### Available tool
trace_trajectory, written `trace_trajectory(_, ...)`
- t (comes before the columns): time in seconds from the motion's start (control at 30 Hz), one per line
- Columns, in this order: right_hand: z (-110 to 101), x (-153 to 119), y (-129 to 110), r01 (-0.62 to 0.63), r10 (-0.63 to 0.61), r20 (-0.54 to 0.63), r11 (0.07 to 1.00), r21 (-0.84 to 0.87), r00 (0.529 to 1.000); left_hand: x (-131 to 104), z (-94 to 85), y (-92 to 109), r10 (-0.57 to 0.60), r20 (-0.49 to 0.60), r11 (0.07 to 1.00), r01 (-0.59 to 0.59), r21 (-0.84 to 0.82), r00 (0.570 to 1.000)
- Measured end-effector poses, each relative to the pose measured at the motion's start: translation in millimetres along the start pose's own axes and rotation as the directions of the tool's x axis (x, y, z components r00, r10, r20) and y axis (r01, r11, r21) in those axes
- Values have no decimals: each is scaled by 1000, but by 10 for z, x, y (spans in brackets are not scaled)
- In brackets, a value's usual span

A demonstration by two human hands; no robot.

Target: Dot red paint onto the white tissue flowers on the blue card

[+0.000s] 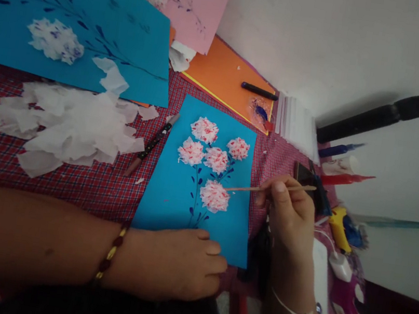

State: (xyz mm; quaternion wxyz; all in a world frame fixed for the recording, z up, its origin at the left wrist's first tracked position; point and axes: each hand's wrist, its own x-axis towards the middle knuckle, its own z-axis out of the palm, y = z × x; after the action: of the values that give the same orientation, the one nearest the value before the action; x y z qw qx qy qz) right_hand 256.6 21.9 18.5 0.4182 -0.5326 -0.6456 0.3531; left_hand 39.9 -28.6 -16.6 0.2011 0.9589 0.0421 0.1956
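A blue sheet (165,187) lies on the checked cloth, bearing several fluffy white flowers with red specks and dark painted stems. My right hand (290,208) pinches a thin wooden stick (248,188), whose tip touches the edge of the lowest flower (214,196). Across the sheet's near edge rests my left hand (174,262), palm down, with nothing held and its fingers slightly bent. To the left of the sheet are a dark pen (152,144) and a heap of white paper pieces (76,121).
Larger blue (126,79) and pink (216,6) flower sheets lie at the upper left. A black marker (258,91) rests on orange card (222,72). White strips (297,123), a black bottle (372,118), paint tubes (348,180) and a yellow object (340,229) line the right side.
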Motion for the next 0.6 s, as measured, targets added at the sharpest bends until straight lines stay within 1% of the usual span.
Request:
trace_trajectory(0.1,1,-15,-22,20,-20,9,1000,-7,1000,-1,9,-1,-1,-11,1000,1,-4,1000)
trace_trajectory(0.23,-16,-6,-30,47,-48,-55,999,-21,997,-9,36,-4,2,-24,1000,-2,-10,1000)
trace_trajectory(0.37,6,-14,-29,23,-23,-12,999,-40,1000,-11,28,-3,-6,-27,1000,6,-5,1000)
trace_trajectory(0.43,18,-24,-22,26,-27,-20,999,-20,999,-12,17,1,-6,-34,1000,6,-11,999)
trace_trajectory(0.53,39,-37,1,35,-33,-45,998,59,998,-16,12,7,0,-10,1000,0,-11,1000)
trace_trajectory(0.6,60,-42,11,33,-34,13,995,92,999,-19,18,9,-1,0,1000,1,-9,1000)
